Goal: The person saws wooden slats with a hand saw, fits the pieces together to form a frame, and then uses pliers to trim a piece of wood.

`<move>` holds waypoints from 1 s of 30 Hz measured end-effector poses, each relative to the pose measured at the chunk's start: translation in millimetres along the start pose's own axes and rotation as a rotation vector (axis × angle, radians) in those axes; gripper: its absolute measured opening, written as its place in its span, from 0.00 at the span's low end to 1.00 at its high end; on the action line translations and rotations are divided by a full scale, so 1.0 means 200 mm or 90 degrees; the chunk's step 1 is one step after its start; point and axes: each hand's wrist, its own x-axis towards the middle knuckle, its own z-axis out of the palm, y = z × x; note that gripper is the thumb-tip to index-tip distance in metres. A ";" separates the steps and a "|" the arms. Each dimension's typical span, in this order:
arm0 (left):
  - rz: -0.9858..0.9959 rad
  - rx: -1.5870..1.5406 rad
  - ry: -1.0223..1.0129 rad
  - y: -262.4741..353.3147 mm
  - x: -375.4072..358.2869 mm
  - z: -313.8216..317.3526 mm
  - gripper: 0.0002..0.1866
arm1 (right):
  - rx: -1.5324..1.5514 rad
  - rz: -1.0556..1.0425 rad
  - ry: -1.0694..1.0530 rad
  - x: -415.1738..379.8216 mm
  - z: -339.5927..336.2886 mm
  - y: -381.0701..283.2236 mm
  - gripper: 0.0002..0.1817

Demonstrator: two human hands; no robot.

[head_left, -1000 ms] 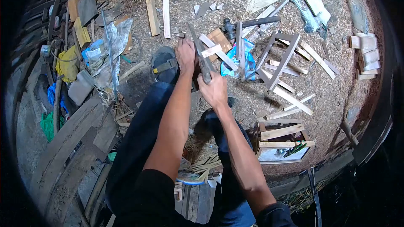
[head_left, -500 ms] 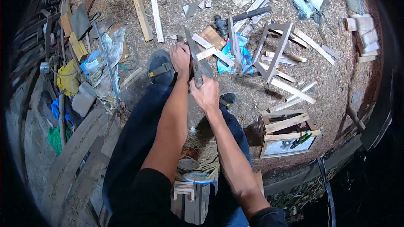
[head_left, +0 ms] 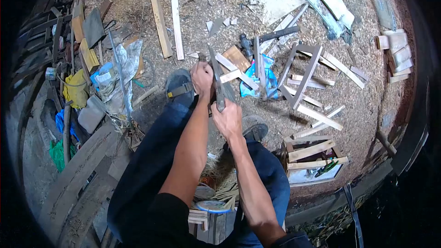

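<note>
One pale, squared wooden strip (head_left: 230,76) is held near the centre of the frame, crossed by a long grey tapered saw (head_left: 215,66). The cut is judged unfinished, as the strip's short end juts out beyond the blade and has not dropped. Left uncut, by the look of it, are loose pale battens at upper left (head_left: 177,18) and right of centre (head_left: 319,117); already joined is an open brown wooden frame (head_left: 307,78), right of centre. The strip's free end is pointed right and slightly up, its long axis running nearly level across the frame; the saw's tip is aimed up and slightly left. The saw's handle is gripped by closed fingers of the right hand (head_left: 227,118). The left hand (head_left: 202,78) is curled left of the blade; what is pinched there cannot quite be told, its fingertips being hidden.
</note>
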 end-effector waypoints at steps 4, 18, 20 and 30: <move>0.000 0.024 -0.017 0.01 -0.01 -0.02 0.07 | -0.039 0.020 0.023 -0.02 0.00 -0.05 0.18; -0.005 -0.004 -0.054 -0.04 -0.01 0.01 0.09 | -0.067 0.077 0.010 0.02 -0.01 -0.26 0.20; -0.043 0.029 -0.083 -0.02 0.02 -0.01 0.08 | -0.088 -0.035 0.053 -0.14 -0.07 -0.28 0.16; -0.134 -0.001 -0.099 0.07 0.04 -0.05 0.11 | 0.031 0.061 0.039 -0.52 -0.48 -0.14 0.12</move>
